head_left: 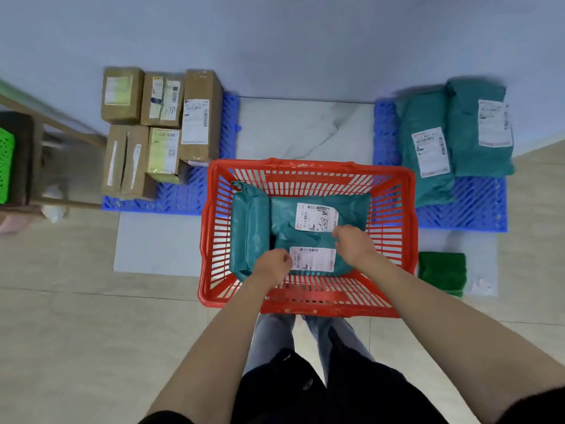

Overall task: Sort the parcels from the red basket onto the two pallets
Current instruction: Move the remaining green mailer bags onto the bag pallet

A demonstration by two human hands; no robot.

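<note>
A pale blue wall (305, 41) rises at the far side of a tiled floor (76, 332), and I stand looking down over both.

Far left, a wooden frame (55, 123) holds something bright green (6, 166) that I cannot make out. Next to it the left blue pallet (171, 198) carries the brown cardboard boxes (159, 123), packed close together in two rows, most with white labels facing up.

Between the pallets, near my legs, sits the red basket (308, 304). Three teal mailer bags lie in it: one narrow bag (249, 224) along the left wall, a far bag (351, 206) with a scribbled label, and a near bag (312, 260) with its label facing up, partly overlapping the far one.

My left hand (272, 267) is at the near bag's left edge, fingers curled down onto it in a grip. My right hand (354, 243) comes in at that bag's upper right corner, fingers bent and pinching the plastic just beside the far bag's label. Both forearms reach over the basket's near rim.

To the right, the right blue pallet (470, 206) holds two more teal bags (458, 133) lying side by side, labels up, touching each other. In front of that pallet a dark green mat (441, 270) lies on the floor.
</note>
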